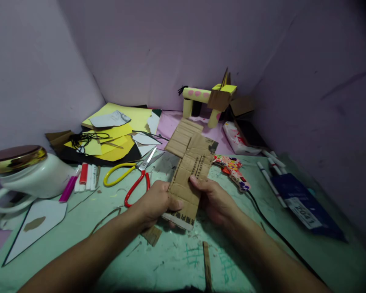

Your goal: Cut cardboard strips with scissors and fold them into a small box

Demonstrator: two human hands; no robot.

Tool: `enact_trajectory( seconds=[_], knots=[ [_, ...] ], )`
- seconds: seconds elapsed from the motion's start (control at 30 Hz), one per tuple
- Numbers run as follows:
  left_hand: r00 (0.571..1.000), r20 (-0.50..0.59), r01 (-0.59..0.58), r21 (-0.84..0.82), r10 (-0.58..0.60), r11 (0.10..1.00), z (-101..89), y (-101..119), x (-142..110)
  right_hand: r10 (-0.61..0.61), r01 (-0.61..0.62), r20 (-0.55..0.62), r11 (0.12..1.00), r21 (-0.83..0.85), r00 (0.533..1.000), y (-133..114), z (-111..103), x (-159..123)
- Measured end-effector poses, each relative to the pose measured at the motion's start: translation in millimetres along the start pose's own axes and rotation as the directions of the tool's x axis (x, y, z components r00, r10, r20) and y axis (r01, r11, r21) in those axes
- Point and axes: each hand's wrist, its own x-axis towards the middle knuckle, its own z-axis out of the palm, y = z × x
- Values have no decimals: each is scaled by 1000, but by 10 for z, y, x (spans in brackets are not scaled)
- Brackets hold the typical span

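Observation:
Both my hands hold a long piece of brown corrugated cardboard (191, 171) over the green table. My left hand (155, 202) grips its near left edge, thumb on top. My right hand (212, 197) grips the right edge, fingers curled over it. The cardboard's far end rests toward a second ribbed cardboard piece (183, 136). Scissors (134, 174) with one yellow and one red handle lie just left of my left hand.
A white jug with a gold lid (24, 171) stands far left, markers (87, 177) beside it. Yellow and black paper sheets (116, 134) lie behind. A cardboard animal figure (210, 99) stands at the back wall. A patterned glue gun (233, 169), pens and a dark blue packet (305, 203) lie right.

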Motion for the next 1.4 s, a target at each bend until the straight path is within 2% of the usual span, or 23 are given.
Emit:
enact_trajectory(
  seconds=[0.1,0.3,0.5,0.67,0.77,0.87,0.9,0.93,0.97,1.03,1.13,1.23,1.4],
  knots=[
    [1000,-4,-21,44,21,999,3,-9,-13,-18,17,-12,998,-65,1000,-37,-12,-13],
    [997,-5,-73,137,74,988,-11,5,-36,96,-71,171,987,-148,981,-179,-81,-69],
    [993,32,-116,184,112,976,-20,-4,-25,165,-186,276,981,54,947,-181,-97,-73],
    [989,20,-145,326,146,934,-57,-75,15,151,-182,193,971,153,969,-130,-81,-37],
    [979,-6,-181,453,205,873,-148,14,-34,140,-162,124,968,190,982,-161,-75,-26],
    [947,-102,-181,609,303,772,-348,219,-169,87,-100,62,963,250,994,-235,-93,-26],
    [905,-162,-156,734,394,661,-434,285,-225,74,-83,45,960,267,996,-259,-106,-27],
    [857,-210,-95,833,471,545,-522,338,-279,67,-73,31,957,280,997,-280,-121,-27],
    [829,-242,-3,900,505,436,-607,370,-328,64,-67,21,955,290,998,-297,-138,-26],
    [834,-288,194,951,470,240,-746,372,-391,53,-53,10,950,309,999,-316,-172,-22],
    [877,-268,269,962,400,54,-836,269,-391,19,-23,14,943,331,1000,-325,-210,-12],
    [875,-267,293,956,404,-2,-815,172,-325,2,-10,23,944,331,1000,-333,-223,-5],
    [829,-373,395,918,416,35,-798,142,-229,-34,35,-9,946,321,999,-346,-224,-10]
  ],
)
